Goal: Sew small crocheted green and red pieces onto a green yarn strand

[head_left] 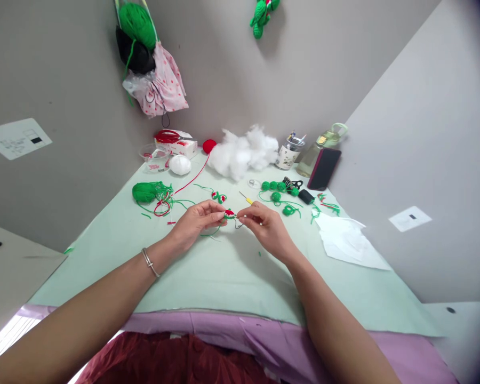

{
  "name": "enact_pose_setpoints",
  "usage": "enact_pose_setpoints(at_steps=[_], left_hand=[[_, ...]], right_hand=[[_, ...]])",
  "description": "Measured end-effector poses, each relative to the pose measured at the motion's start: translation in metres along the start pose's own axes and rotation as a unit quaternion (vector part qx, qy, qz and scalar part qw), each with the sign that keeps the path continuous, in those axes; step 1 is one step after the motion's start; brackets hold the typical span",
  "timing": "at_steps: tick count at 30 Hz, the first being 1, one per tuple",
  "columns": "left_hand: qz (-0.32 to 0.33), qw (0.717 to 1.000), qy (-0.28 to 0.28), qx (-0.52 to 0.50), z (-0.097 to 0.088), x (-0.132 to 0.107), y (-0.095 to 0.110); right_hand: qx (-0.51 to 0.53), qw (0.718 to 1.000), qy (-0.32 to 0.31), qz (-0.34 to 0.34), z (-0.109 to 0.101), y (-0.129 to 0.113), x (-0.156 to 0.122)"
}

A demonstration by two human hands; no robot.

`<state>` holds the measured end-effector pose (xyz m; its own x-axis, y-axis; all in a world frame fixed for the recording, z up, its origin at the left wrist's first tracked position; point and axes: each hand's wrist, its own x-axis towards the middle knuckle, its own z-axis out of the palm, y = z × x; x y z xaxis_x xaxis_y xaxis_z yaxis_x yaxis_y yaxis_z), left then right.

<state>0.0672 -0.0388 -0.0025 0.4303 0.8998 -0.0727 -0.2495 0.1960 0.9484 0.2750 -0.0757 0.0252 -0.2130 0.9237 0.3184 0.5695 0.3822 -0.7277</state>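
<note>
My left hand [202, 220] is closed, pinching a small crocheted piece [229, 214] in red, white and green between thumb and fingers. At the right edge of that piece, my right hand [266, 226] is closed on a thin needle-like tool [236, 216], mostly hidden by the fingertips. A dark thread [238, 226] loops down between the hands. Just behind my right hand is a crochet hook with a yellow handle [248, 200], its end covered by the knuckles. Two small red, white and green crocheted pieces [219, 197] lie beyond my left fingers.
Green yarn [144, 192] lies at left, near a white ball [180, 165] and red scissors [171, 136] on a box. White stuffing [244, 152] sits at the back. At right are green crocheted balls [276, 197], a phone [324, 169], a bottle [316, 154] and white paper [348, 240].
</note>
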Motion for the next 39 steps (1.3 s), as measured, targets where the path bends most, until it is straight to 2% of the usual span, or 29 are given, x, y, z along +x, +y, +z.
enact_pose_setpoints(at_steps=[4, 12, 20, 24, 27, 31, 33, 35, 37, 39], left_hand=[[-0.017, 1.000, -0.006, -0.018, 0.003, -0.002, 0.004], [-0.016, 1.000, -0.006, -0.014, 0.004, -0.002, 0.001], [0.000, 0.999, -0.014, 0.031, 0.006, -0.002, -0.004], [0.033, 0.998, -0.009, 0.055, 0.008, -0.002, -0.006], [0.055, 0.995, -0.012, 0.081, 0.009, -0.002, -0.008], [0.052, 0.992, 0.000, 0.111, 0.008, 0.000, -0.013], [0.050, 0.992, -0.001, 0.115, 0.007, 0.001, -0.015], [0.053, 0.991, -0.007, 0.124, 0.007, 0.002, -0.016], [0.050, 0.990, -0.012, 0.130, 0.007, 0.002, -0.014], [0.035, 0.992, -0.009, 0.122, 0.007, 0.001, -0.012]], right_hand=[[0.053, 0.998, 0.003, 0.021, 0.001, 0.000, 0.002], [0.067, 0.997, 0.026, 0.020, 0.010, 0.002, 0.002], [0.109, 0.988, 0.031, 0.101, 0.021, 0.001, 0.002], [0.081, 0.995, 0.025, 0.049, 0.028, -0.002, -0.002], [0.016, 1.000, 0.021, -0.003, 0.030, -0.003, -0.004], [-0.095, 0.994, 0.024, -0.044, 0.029, -0.004, -0.004], [-0.108, 0.992, 0.034, -0.058, 0.028, -0.007, -0.003], [-0.058, 0.995, 0.060, -0.058, 0.025, -0.013, -0.003], [0.066, 0.994, 0.081, -0.032, 0.018, -0.019, -0.002], [0.207, 0.975, 0.077, 0.017, 0.008, -0.024, -0.001]])
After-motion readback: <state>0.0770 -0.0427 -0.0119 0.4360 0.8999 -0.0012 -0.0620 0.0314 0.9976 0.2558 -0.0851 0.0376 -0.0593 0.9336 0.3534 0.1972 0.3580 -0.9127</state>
